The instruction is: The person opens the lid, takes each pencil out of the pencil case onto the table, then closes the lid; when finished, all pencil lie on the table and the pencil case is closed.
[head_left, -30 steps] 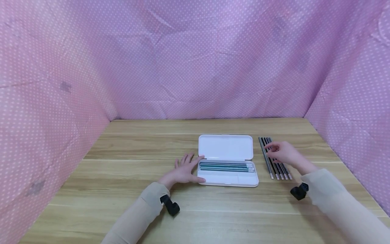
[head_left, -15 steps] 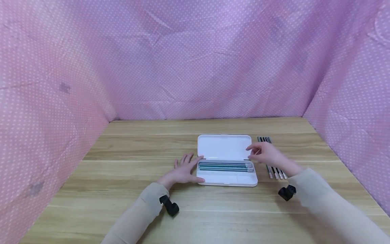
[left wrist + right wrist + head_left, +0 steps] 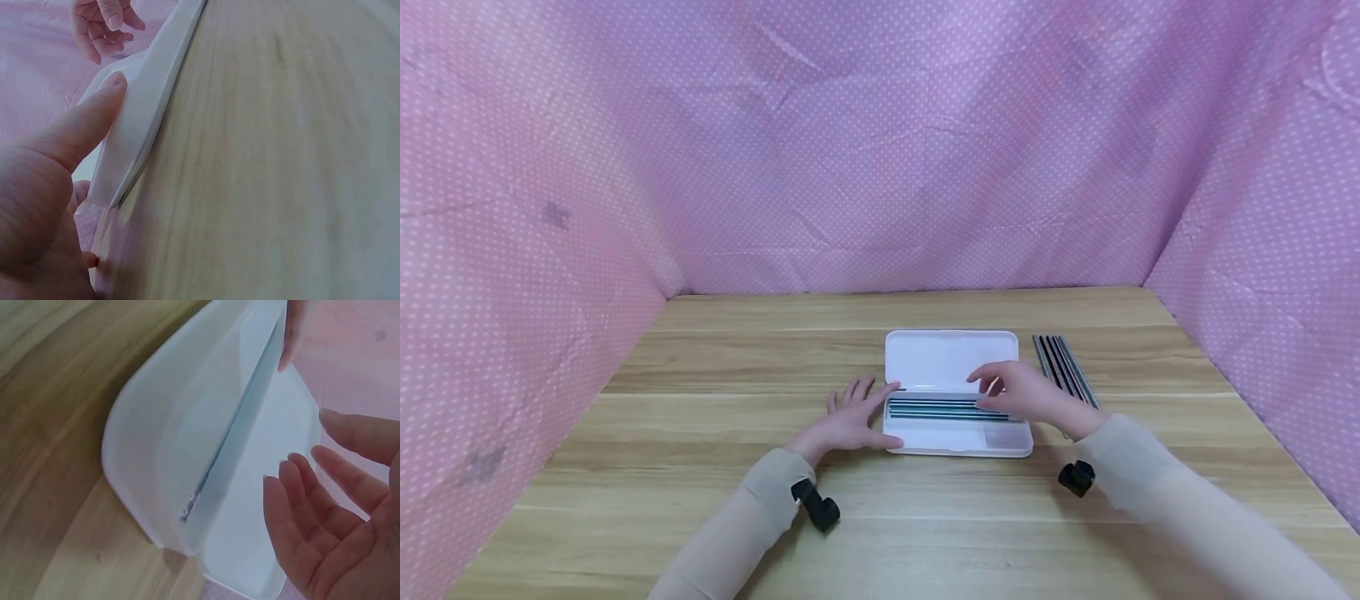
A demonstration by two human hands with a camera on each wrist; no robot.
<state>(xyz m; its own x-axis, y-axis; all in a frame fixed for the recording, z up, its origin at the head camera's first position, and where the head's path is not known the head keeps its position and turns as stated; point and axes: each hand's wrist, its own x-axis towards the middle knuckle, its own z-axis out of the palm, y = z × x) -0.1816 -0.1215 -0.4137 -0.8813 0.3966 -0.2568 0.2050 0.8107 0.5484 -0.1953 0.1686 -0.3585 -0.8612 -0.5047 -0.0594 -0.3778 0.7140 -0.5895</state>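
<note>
Outspread, my left hand [image 3: 847,425] touches the part-filled pencil case [image 3: 936,439]; my right hand [image 3: 1022,393], relaxed and empty, hovers over pencils [image 3: 932,409] inside, more pencils [image 3: 1063,367] uncased to its right on the counter [image 3: 925,525].

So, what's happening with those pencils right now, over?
Left grip touching open case. Right grip empty, above it. Pencils inside, more pencils alongside. Nothing visibly blocking.

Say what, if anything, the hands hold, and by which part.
Nothing is gripped: the right hand is empty, and the left hand only touches the white case at its left end.
</note>
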